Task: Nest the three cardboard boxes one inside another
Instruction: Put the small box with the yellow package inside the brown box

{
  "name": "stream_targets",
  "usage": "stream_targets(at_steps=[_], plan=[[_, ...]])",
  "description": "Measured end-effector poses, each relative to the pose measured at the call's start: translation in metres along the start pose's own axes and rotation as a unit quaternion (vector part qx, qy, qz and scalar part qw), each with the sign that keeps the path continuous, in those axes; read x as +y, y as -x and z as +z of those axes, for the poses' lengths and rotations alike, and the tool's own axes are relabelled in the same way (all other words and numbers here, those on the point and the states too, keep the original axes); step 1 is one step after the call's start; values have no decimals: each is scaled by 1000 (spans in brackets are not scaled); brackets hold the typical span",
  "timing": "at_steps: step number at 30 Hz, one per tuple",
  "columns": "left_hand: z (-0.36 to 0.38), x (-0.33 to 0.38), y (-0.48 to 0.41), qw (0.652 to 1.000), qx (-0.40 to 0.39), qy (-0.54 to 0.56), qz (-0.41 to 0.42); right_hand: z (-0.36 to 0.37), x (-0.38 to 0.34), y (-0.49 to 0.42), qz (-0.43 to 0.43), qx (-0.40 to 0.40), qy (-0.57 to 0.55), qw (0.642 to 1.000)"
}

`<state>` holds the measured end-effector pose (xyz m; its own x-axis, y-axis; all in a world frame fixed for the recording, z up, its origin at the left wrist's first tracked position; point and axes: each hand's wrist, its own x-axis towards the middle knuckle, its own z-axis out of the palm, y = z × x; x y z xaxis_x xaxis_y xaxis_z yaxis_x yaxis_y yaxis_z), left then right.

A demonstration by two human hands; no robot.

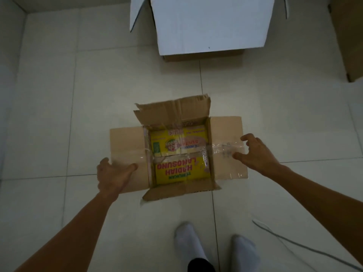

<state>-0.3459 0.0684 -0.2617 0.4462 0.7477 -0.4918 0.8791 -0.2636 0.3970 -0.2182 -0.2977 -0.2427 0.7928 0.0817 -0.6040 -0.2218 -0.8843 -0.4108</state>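
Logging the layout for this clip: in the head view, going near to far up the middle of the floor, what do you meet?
White-socked feet → open brown box with yellow printed bottom, a hand on each side flap → bare floor tiles → large white box.

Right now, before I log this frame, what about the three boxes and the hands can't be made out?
- White box, head view: top cut off by the frame edge; its inside is unseen.
- Third box: only a brown sliver at the right edge.
- Open brown box: small print on the yellow panels is unreadable.
- Left hand and right hand: motion blur hides whether they touch the flaps.
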Motion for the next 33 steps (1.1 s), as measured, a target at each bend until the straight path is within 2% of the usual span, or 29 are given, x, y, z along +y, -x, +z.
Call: stream_targets(at_steps=[3,7,9,12,15,20,25,33], plan=[[16,-18,-9,998,1,35,-56,19,15,-10,51,4,-34,998],[30,-20,-22,995,5,68,-76,28,24,-25,115,9,-131,985],[33,-17,-29,995,1,53,-83,28,24,-30,158,-5,-208,965],[27,-12,-35,998,12,6,-67,25,19,-31,203,-67,-282,935],[14,-3,-31,998,38,-40,-10,14,11,-28,196,-69,-290,934],[-7,38,-6,992,74,-3,98,-19,-20,-12,138,-77,-253,954],[-39,98,23,986,91,65,122,-75,-58,8,99,-25,-243,965],[-125,207,70,971,109,150,149,-205,-106,41,48,42,-220,973]])
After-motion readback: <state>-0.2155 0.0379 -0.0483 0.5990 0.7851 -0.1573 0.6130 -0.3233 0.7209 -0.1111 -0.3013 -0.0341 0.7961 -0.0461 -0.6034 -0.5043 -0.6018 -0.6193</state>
